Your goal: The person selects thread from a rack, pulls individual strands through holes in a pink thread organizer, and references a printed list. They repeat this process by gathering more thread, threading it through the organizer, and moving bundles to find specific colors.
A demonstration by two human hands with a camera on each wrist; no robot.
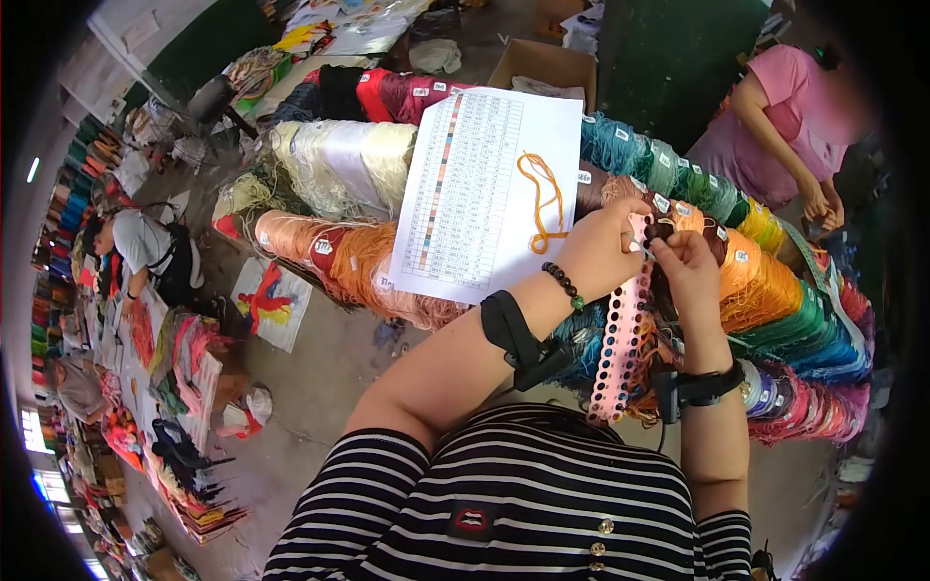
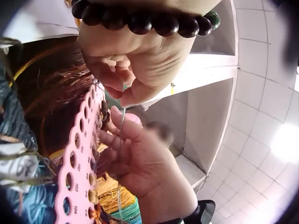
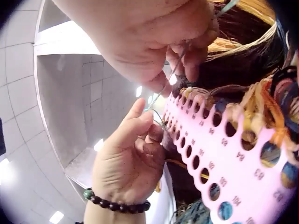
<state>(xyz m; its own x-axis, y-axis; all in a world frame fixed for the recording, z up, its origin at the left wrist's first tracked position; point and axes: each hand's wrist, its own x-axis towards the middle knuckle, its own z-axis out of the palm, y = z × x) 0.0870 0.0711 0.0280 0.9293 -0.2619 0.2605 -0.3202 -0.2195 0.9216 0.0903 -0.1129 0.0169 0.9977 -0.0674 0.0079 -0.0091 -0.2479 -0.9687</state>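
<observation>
A striped shirt (image 1: 484, 494) is seen nearest the lens in the head view. Beyond it, a pink strip (image 1: 617, 363) pierced with holes is stretched lengthwise between the forearms, and its far end is met by the left hand (image 1: 620, 242) and the right hand (image 1: 690, 271), held close together with fingers curled. Thread bundles (image 1: 315, 160) in many colours are laid out in rows around them. A printed sheet (image 1: 484, 194) is spread over some of these, with an orange thread (image 1: 547, 235) laid on it.

In the left wrist view, a beaded bracelet (image 2: 140, 22) is worn above the left hand, by whose thumb and fingers a pale green thread (image 2: 123, 119) is pinched. The same thread is held by the right hand just below. Numbers are printed beside the strip's holes.

In the right wrist view, the thread is gripped between the fingers of the right hand and pinched by the left, near the strip's far end. Coloured strands (image 3: 278, 116) are looped through holes along one edge.
</observation>
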